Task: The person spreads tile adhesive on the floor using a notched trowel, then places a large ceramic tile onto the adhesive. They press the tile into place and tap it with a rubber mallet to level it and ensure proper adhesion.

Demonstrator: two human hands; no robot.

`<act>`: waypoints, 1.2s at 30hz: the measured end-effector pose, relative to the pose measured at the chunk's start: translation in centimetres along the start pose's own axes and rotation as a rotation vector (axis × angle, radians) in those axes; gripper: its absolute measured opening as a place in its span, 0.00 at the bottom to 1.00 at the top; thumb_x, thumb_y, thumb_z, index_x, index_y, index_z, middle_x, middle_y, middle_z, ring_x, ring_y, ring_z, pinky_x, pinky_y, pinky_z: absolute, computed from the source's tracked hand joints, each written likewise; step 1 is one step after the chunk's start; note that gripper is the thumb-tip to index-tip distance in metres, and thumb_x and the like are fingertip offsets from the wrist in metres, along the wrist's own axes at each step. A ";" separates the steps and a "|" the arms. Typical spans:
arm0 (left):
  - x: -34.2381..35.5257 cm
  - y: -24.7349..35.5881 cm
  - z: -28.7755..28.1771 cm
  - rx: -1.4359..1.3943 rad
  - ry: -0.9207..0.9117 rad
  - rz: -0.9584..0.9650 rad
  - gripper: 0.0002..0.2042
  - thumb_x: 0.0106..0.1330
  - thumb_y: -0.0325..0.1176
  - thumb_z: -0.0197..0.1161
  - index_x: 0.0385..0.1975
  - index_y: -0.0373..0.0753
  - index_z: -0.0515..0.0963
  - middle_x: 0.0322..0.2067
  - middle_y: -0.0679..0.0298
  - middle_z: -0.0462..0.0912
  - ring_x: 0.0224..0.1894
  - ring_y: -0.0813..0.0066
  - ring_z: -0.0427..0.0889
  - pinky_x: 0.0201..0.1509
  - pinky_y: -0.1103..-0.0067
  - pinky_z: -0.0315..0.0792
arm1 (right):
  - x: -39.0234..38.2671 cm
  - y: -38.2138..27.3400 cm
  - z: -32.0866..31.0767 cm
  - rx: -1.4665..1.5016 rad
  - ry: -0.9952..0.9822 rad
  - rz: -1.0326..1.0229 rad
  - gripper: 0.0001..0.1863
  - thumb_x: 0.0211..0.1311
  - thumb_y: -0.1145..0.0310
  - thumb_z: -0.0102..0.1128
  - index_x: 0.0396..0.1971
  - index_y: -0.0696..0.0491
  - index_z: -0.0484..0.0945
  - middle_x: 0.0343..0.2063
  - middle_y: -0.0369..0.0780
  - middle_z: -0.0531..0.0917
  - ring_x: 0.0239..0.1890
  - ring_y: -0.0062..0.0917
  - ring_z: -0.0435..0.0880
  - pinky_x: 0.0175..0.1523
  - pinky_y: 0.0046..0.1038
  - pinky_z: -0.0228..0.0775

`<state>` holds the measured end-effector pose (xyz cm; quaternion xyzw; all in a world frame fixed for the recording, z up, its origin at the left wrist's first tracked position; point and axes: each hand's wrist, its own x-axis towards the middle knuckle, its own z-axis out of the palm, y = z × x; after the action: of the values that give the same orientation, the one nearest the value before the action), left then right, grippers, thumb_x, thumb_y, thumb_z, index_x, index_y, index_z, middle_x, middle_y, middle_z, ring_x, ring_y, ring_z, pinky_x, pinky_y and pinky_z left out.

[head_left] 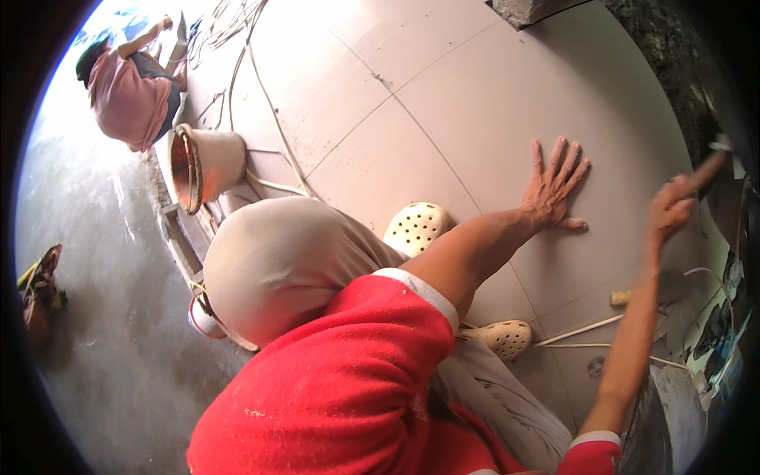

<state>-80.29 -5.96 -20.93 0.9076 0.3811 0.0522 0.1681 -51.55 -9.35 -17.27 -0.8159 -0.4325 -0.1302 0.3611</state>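
Two hands at work on a floor of large pale tiles, seen from above the crouching person.

Left hand (556,186) lies open, fingers spread, palm flat on a pale floor tile (475,103); right hand (673,207) is closed around a wooden tool handle (707,169), raised near the picture's right rim, its working end out of sight. Cream perforated clogs (416,227) stand on the tiles by the bent knee. Thin white cords (273,103) run across the floor past a tipped bucket (207,165); beyond it a second person in pink (123,99) crouches.
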 end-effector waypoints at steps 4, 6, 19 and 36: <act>0.1 -0.3 -0.9 0.020 -0.042 -0.003 0.62 0.52 0.85 0.52 0.82 0.48 0.47 0.82 0.53 0.40 0.83 0.40 0.31 0.74 0.26 0.29 | -4.7 -1.2 1.9 -0.340 -0.498 0.000 0.32 0.81 0.48 0.48 0.53 0.68 0.77 0.45 0.62 0.84 0.50 0.60 0.83 0.54 0.48 0.73; 0.6 -1.0 -1.8 0.086 -0.075 0.018 0.63 0.50 0.86 0.54 0.82 0.48 0.47 0.82 0.53 0.40 0.82 0.40 0.32 0.74 0.27 0.31 | -3.7 -2.3 0.3 -0.220 -0.451 0.157 0.34 0.81 0.45 0.47 0.53 0.68 0.77 0.46 0.63 0.84 0.52 0.60 0.82 0.57 0.48 0.71; 9.2 -24.8 -13.1 0.287 -0.383 0.226 0.45 0.72 0.57 0.60 0.76 0.27 0.53 0.80 0.40 0.43 0.83 0.42 0.40 0.82 0.48 0.46 | 3.7 -8.4 -1.8 -0.063 0.086 -0.081 0.24 0.80 0.52 0.52 0.43 0.62 0.80 0.24 0.42 0.81 0.26 0.31 0.82 0.32 0.34 0.74; 7.8 -25.1 -6.8 0.072 0.254 -0.046 0.37 0.78 0.56 0.44 0.77 0.34 0.56 0.80 0.51 0.53 0.83 0.54 0.46 0.84 0.51 0.38 | -2.5 -9.4 3.5 -0.417 -0.189 -0.236 0.31 0.80 0.46 0.49 0.41 0.66 0.78 0.30 0.49 0.85 0.33 0.40 0.86 0.42 0.40 0.78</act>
<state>-93.26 17.80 -23.47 0.8901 0.4218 0.1492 0.0871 -60.95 -5.00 -16.55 -0.8252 -0.5203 -0.1808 0.1252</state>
